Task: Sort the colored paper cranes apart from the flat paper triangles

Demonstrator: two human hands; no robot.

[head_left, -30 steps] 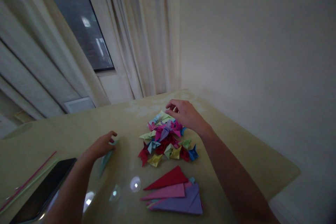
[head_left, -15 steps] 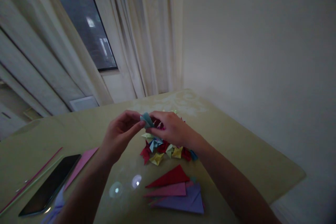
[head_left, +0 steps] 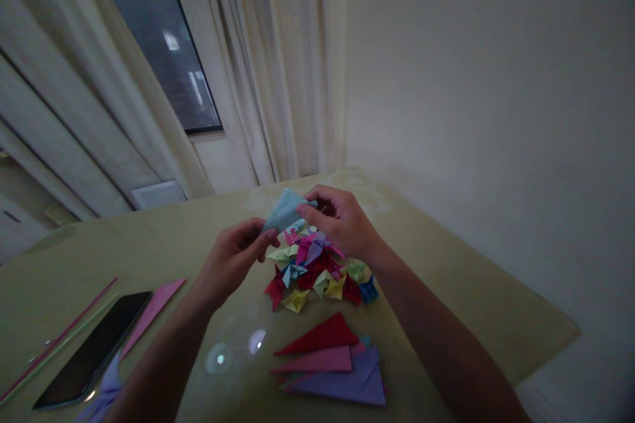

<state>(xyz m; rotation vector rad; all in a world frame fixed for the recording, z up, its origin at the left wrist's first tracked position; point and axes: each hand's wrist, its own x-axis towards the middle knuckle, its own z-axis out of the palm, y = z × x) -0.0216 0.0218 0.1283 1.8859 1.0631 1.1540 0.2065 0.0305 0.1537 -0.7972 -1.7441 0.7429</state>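
Observation:
Both hands hold one light blue folded paper [head_left: 284, 210] up above the table. My left hand [head_left: 233, 259] pinches its lower left corner. My right hand [head_left: 342, 219] pinches its upper right edge with thumb and forefinger. Right below the hands lies a heap of small folded paper shapes [head_left: 317, 269] in pink, red, purple, yellow, green and blue. Nearer to me lie flat folded triangles: a red one [head_left: 320, 335], a pink one [head_left: 317, 360] and a purple one [head_left: 350, 383].
A dark phone [head_left: 94, 349] lies at the left on the yellowish table [head_left: 471, 291], with a pink paper strip [head_left: 153, 307] beside it and thin pink and green sticks [head_left: 54, 347] further left. Curtains and a dark window stand behind. The table's right edge drops off near the wall.
A second ago my hands were apart, the left on a light blue paper, the right at the heap. They came together, and the blue paper now spreads wider and higher between them.

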